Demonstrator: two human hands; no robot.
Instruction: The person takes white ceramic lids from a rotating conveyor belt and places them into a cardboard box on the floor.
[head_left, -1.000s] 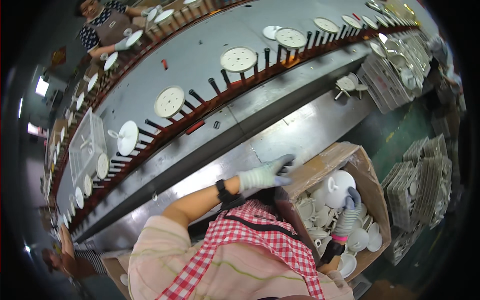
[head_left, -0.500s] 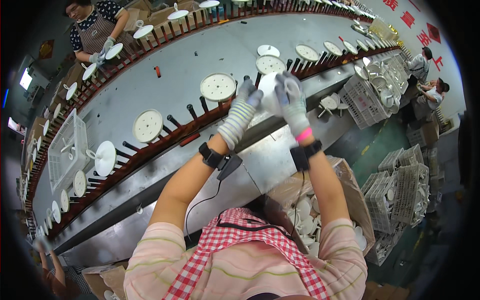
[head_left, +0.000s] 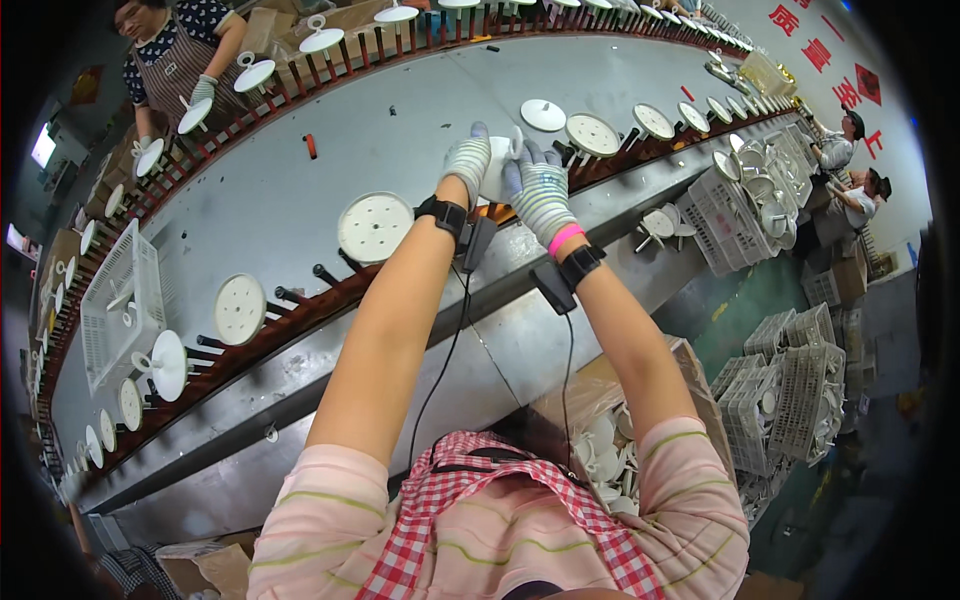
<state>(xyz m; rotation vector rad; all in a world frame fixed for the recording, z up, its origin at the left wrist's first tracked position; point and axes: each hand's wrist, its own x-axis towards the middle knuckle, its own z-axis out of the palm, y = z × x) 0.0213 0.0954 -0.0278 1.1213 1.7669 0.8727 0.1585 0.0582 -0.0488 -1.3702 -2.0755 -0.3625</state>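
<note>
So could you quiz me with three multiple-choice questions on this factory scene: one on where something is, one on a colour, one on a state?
1. Where is the white disc that both hands hold?
A. over the rack's pegs
B. in the box
C. on the floor

2. What colour is the cuff under the right hand?
A. green
B. pink
C. black

3. How are the hands?
A. bare
B. gloved
C. bandaged

Key: A, the disc sits above the red peg rail; B, a pink band shows at the wrist; B, the left hand and the right wear striped knit gloves.

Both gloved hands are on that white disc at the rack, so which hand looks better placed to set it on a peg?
Probably the right hand: it covers more of the white disc, while the left hand only steadies its edge.
</note>
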